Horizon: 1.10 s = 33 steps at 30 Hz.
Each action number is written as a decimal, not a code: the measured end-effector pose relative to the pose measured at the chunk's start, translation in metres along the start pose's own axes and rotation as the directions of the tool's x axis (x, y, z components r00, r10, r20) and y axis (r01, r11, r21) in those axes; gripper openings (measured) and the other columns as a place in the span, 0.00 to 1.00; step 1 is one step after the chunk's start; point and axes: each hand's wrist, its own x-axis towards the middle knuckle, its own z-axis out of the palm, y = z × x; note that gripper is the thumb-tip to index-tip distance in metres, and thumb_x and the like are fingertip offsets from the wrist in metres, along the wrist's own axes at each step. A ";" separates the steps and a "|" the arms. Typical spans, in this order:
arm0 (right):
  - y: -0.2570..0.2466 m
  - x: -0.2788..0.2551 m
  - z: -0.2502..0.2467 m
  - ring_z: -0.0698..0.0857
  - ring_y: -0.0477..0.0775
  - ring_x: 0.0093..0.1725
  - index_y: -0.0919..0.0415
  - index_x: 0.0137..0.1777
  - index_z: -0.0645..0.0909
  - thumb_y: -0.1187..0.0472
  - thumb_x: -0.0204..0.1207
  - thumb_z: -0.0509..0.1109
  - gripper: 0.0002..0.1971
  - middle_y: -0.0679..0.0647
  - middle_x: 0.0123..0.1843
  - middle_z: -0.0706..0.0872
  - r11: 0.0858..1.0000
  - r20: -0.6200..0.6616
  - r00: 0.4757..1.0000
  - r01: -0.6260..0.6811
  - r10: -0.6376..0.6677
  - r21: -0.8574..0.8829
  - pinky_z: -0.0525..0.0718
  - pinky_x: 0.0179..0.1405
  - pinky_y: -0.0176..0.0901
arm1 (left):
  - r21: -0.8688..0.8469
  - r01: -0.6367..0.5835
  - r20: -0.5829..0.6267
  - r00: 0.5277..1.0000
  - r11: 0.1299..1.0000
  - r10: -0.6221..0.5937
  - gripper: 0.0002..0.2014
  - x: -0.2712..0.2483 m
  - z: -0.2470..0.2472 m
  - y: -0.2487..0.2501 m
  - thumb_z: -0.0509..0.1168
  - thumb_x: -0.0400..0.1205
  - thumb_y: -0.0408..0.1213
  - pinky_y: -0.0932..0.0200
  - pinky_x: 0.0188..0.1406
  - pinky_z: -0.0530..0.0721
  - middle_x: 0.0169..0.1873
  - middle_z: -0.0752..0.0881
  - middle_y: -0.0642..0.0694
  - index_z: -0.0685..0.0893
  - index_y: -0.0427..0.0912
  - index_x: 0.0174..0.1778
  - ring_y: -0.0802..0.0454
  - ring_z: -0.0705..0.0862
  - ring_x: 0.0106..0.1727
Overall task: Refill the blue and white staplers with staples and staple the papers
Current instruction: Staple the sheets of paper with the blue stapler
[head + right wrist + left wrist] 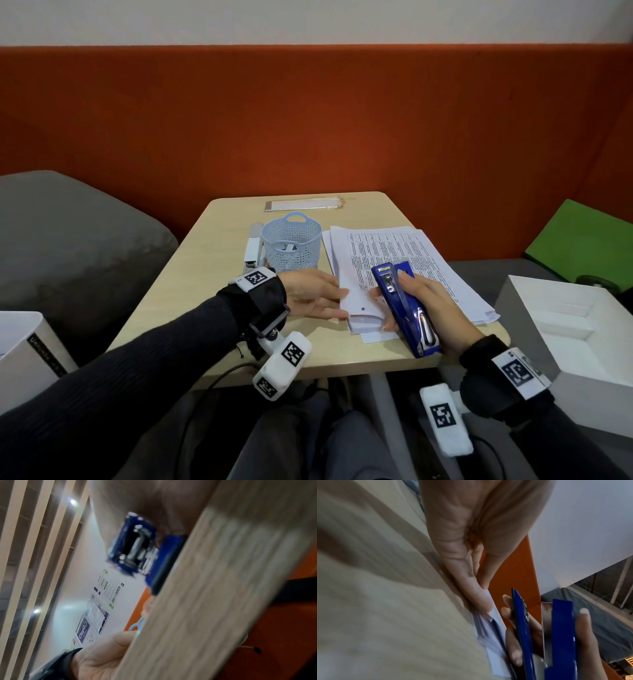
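My right hand (416, 294) grips the blue stapler (400, 301) near the table's front right, with a finger on its top arm and the thumb on its left side. The stapler's arms (522, 628) stand apart beside the right edge of a small white paper stack (359, 305). My left hand (342, 303) pinches that stack's left edge (494, 615) between thumb and fingers (479, 595). The white stapler (252, 251) lies untouched left of the basket. The right wrist view shows only the blue stapler's rear end (133, 545), blurred.
A pale blue perforated basket (291, 246) stands mid-table, and printed sheets (404, 250) lie spread behind the small stack. A phone (303, 205) lies at the far edge of the wooden table (212, 308). White boxes sit off the table at right (565, 325) and left (24, 349).
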 end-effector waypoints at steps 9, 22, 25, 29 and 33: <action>-0.036 0.023 -0.007 0.72 0.58 0.27 0.74 0.47 0.81 0.28 0.74 0.61 0.41 0.64 0.32 0.75 0.944 -0.178 0.982 -0.116 0.063 -0.308 0.70 0.30 0.46 | 0.038 -0.018 -0.103 0.994 0.999 0.021 0.02 -0.003 -0.005 -0.007 0.69 0.78 0.23 0.61 0.32 0.90 0.31 0.91 0.40 0.83 0.31 0.40 0.52 0.90 0.29; -0.052 -0.025 0.006 0.84 0.41 0.31 0.52 0.42 0.87 0.43 0.58 0.85 0.19 0.43 0.34 0.89 0.663 0.133 0.984 0.022 0.117 -0.748 0.76 0.34 0.32 | 0.161 -0.111 -0.278 0.948 0.981 0.153 0.06 -0.022 -0.014 0.028 0.73 0.75 0.25 0.68 0.28 0.87 0.22 0.88 0.42 0.87 0.30 0.47 0.57 0.85 0.19; -0.048 -0.025 0.010 0.82 0.39 0.30 0.51 0.44 0.90 0.49 0.59 0.86 0.16 0.45 0.33 0.88 0.468 0.154 0.985 0.102 0.074 -0.878 0.73 0.28 0.28 | 0.139 -0.187 -0.345 0.911 0.972 0.225 0.09 -0.020 -0.013 0.033 0.76 0.73 0.26 0.65 0.35 0.86 0.29 0.90 0.39 0.88 0.27 0.47 0.56 0.86 0.20; -0.044 -0.016 0.011 0.81 0.40 0.30 0.53 0.45 0.91 0.56 0.60 0.84 0.12 0.46 0.31 0.88 0.411 0.100 0.995 0.097 -0.014 -0.907 0.73 0.30 0.31 | 0.079 -0.243 -0.357 0.899 0.967 0.255 0.09 -0.018 -0.009 0.036 0.78 0.71 0.30 0.58 0.50 0.83 0.30 0.90 0.41 0.88 0.32 0.44 0.55 0.87 0.23; -0.041 -0.003 0.011 0.79 0.40 0.27 0.58 0.44 0.92 0.56 0.62 0.84 0.12 0.49 0.31 0.88 0.391 0.062 0.997 0.075 -0.048 -0.917 0.72 0.26 0.30 | 0.011 -0.241 -0.281 0.931 0.971 0.234 0.08 -0.018 -0.005 0.036 0.73 0.77 0.29 0.65 0.32 0.88 0.19 0.86 0.45 0.86 0.29 0.48 0.59 0.83 0.17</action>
